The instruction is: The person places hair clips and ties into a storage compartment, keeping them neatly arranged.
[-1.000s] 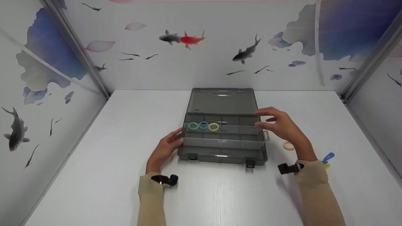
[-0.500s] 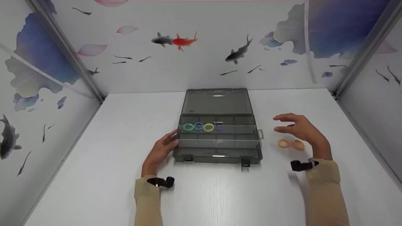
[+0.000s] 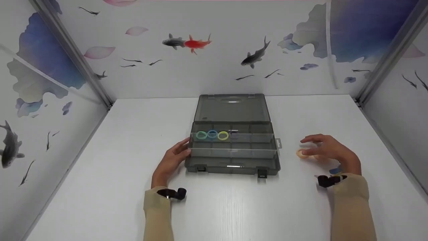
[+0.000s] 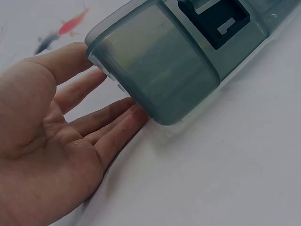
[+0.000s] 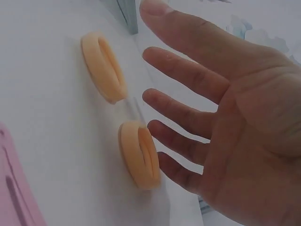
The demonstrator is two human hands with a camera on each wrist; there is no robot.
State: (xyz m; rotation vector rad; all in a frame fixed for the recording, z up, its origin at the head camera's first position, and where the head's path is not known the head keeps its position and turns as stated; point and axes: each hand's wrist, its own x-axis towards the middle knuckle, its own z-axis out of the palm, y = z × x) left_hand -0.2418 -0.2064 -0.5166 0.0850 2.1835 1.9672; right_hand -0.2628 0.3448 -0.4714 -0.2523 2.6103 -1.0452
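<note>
A dark grey translucent compartment box (image 3: 220,168) stands with its lid (image 3: 230,108) raised. Green (image 3: 197,136), blue (image 3: 212,137) and yellow (image 3: 223,139) hair ties lie in a row in its back compartments, with a faint purple one beside them. My left hand (image 3: 170,162) touches the box's left side, thumb at the rim and fingers extended against the wall. Over two orange hair ties on the table, my right hand (image 3: 331,149) hovers with spread fingers, holding nothing. In the right wrist view, one orange hair tie (image 5: 96,61) lies beyond the fingertips, the other (image 5: 134,157) beside the little finger.
A blue piece (image 3: 335,171) shows partly under the right wrist. The right wrist view has a pink object (image 5: 19,183) at its left edge. Printed walls (image 3: 214,77) enclose the white table (image 3: 214,207) at the back and sides.
My right hand has moved away from the box's right edge, then down over the orange hair ties. The left hand stays at the box's left side. The head view has shifted slightly.
</note>
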